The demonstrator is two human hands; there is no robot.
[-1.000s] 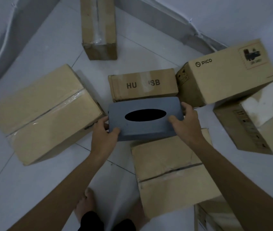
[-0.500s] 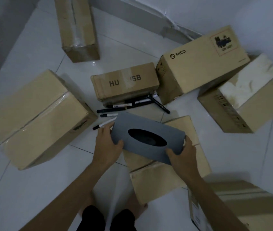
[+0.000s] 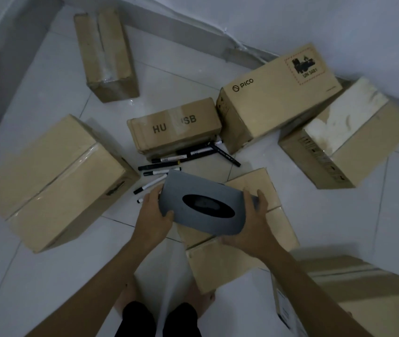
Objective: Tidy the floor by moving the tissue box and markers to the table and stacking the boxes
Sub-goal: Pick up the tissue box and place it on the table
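A grey tissue box (image 3: 201,190) with a dark oval slot is held tilted above the floor. My left hand (image 3: 153,214) grips its left end, thumb on top. Its right end is held by my right hand (image 3: 250,229). Several black and white markers (image 3: 184,158) lie on the white tiles in front of the small box marked HU SB (image 3: 174,125). A flat cardboard box (image 3: 232,239) lies under the tissue box, partly hidden by it.
Cardboard boxes ring the spot: a large one (image 3: 52,181) left, a narrow one (image 3: 107,52) far left, the PICO box (image 3: 276,93), a stained one (image 3: 347,135) right, another (image 3: 354,295) at lower right. Grey skirting lines the walls. My feet (image 3: 201,297) stand below.
The tissue box rose off the floor and came toward me, tilting. Its move uncovered the markers. The view shifted down and right, bringing the lower-right box into sight.
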